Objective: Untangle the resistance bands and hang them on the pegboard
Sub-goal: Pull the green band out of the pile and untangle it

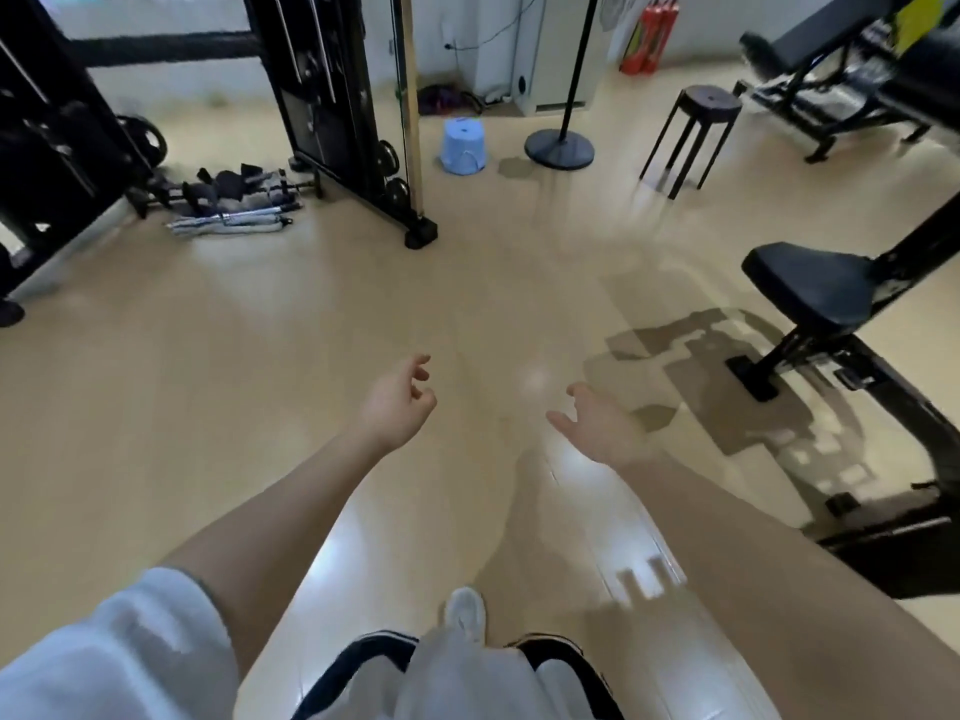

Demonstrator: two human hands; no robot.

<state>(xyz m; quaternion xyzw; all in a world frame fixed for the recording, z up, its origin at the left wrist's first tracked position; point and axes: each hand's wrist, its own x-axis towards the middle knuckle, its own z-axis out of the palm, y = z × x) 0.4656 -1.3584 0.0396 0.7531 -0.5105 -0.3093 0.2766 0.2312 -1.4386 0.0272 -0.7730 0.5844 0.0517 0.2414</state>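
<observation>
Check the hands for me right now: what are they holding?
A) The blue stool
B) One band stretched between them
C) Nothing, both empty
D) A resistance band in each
C: the left hand and right hand reach forward over bare floor, fingers loose and empty.

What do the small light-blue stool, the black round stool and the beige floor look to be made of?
Small light-blue stool: likely moulded plastic, with a uniform matte colour and one-piece shape. Black round stool: thin legs suggest metal or plastic; I cannot tell which. Beige floor: smooth, glossy vinyl or similar, showing light glare and reflections.
</observation>
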